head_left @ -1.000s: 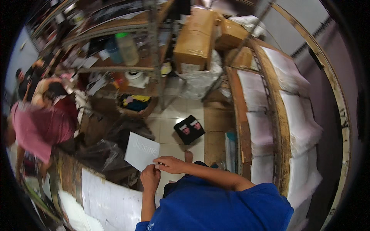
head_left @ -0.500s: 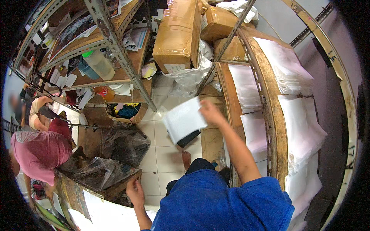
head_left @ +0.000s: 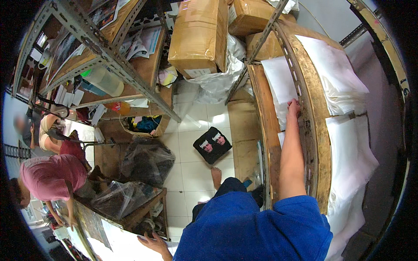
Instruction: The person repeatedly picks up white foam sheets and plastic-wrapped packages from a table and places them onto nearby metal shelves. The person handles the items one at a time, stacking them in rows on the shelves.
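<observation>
My right hand (head_left: 294, 108) reaches into the shelf on the right, its fingers closed at the near corner of a white sheet (head_left: 278, 80). That sheet lies over a stack of white sheets (head_left: 281, 114) on the shelf board; the exact grip is partly hidden. At the lower left, my left hand (head_left: 157, 244) rests with fingers stretched out at the edge of a white-topped table (head_left: 124, 237), holding nothing. A folded black cloth item (head_left: 212, 145) with two printed pictures sits on the tiled floor ahead of me.
A metal-framed shelf (head_left: 305, 87) with more white stacks (head_left: 344, 148) stands close on my right. Cardboard boxes (head_left: 196, 35) are piled ahead. Another shelf (head_left: 139, 74) holds bottles and papers. A person in a pink shirt (head_left: 54, 176) bends over a table at left.
My right hand has carried the white sheet from above the floor rightward into the shelf, uncovering the black cloth item. My left hand has come down onto the table edge.
</observation>
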A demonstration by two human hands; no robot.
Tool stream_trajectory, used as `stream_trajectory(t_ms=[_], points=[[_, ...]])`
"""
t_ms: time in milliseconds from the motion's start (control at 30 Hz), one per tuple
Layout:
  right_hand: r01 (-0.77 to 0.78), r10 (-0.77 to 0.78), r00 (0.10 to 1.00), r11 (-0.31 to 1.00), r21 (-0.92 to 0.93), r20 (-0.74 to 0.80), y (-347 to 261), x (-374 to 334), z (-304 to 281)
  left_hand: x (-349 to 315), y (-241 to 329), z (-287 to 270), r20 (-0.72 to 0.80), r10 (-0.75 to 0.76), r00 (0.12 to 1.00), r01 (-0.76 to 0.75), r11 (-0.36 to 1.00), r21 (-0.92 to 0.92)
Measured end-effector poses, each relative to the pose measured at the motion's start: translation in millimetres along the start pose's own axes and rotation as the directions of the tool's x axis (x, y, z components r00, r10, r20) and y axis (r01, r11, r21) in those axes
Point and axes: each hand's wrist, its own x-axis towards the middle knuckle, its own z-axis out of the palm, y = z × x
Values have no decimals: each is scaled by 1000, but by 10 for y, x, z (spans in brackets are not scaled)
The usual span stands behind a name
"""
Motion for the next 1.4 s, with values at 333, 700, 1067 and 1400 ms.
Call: stream_trajectory(t_ms=[333,700,1067,1400], points=[[-31,35,998,997,73,-50,351,344,33,-17,4,-8,23,56,998,-55,998,-17],[49,-66,983,994,-97,-173,639,691,-142,-34,104,-45,14,35,999,-33,991,-128],[151,-159,742,986,68,651,905,-2515,-232,-93,137,-343,-102,-33,994,6,968,-250],[97,386,271,900,-424,882,2448,-5296,-1179,-557,-1332,-699,-96,-30,995,-44,721,-691]])
